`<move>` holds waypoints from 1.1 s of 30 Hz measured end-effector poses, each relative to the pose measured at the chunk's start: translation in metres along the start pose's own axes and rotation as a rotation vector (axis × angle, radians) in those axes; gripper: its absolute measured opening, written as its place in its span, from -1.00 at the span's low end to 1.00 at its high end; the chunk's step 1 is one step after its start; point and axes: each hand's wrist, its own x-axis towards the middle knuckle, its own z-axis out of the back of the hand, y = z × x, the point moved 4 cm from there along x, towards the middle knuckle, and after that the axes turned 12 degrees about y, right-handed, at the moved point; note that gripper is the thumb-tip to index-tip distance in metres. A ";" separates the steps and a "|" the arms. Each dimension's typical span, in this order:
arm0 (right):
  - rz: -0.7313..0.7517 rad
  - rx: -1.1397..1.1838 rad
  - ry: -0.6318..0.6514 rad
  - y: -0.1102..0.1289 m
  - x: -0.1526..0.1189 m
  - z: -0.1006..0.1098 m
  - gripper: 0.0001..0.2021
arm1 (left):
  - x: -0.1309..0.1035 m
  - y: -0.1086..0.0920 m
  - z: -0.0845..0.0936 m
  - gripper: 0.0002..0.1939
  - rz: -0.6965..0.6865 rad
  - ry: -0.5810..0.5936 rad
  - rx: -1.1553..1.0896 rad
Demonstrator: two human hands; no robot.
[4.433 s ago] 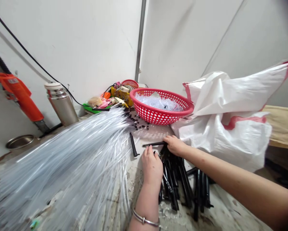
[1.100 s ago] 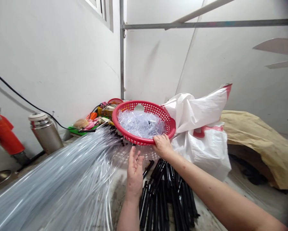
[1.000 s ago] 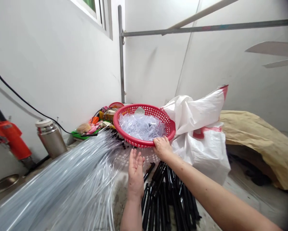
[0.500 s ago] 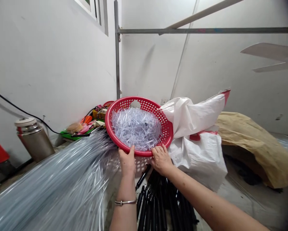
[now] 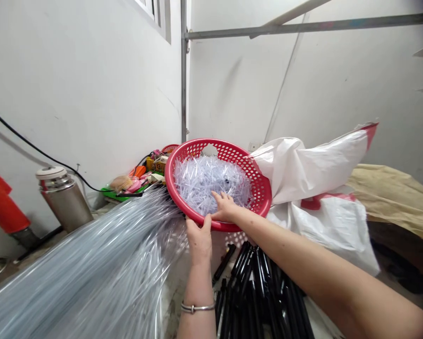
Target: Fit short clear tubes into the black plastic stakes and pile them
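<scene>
A round red plastic basket [image 5: 266, 205] with a perforated wall stands in front of me, tilted toward me. Many short clear plastic tubes [image 5: 200, 181] fill much of it. My left hand [image 5: 199, 235] grips the near rim, thumb on top and fingers hidden underneath. Over that rim reaches my right hand [image 5: 225, 207], its fingers spread and touching the near side of the tube pile; it holds nothing that I can see. Below the basket lie several black tubes [image 5: 257, 287]. To the left runs a big bundle of long clear tubes [image 5: 91, 263].
White woven sacks [image 5: 310, 165] crowd the basket's right side, with brown paper [image 5: 395, 197] beyond. A steel flask [image 5: 65, 197] and an orange object [image 5: 6, 202] stand at left. Small items fill a green tray [image 5: 112, 194]. A metal bar [image 5: 303, 29] crosses above.
My right hand has left the rim and moved inward onto the clear tubes, fingers spreading. My left hand still holds the rim. The view has shifted, so everything sits further right.
</scene>
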 end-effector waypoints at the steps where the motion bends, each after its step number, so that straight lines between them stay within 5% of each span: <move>1: -0.023 0.000 0.019 0.005 0.009 -0.004 0.03 | 0.000 0.001 0.000 -0.61 -0.008 -0.002 -0.011; 13: -0.030 -0.083 -0.060 0.002 0.030 -0.013 -0.12 | -0.002 0.007 -0.002 -0.67 -0.057 0.012 -0.120; 19: -0.014 -0.083 -0.046 0.000 0.039 -0.013 -0.03 | -0.003 0.008 -0.002 -0.68 -0.048 0.013 -0.121; 28: 0.039 -0.053 -0.153 -0.005 0.039 -0.004 -0.47 | -0.004 0.004 -0.002 -0.67 -0.045 0.028 -0.120; 33: 0.055 -0.021 -0.184 -0.007 0.038 -0.005 -0.52 | -0.005 0.002 -0.003 -0.66 -0.051 0.030 -0.116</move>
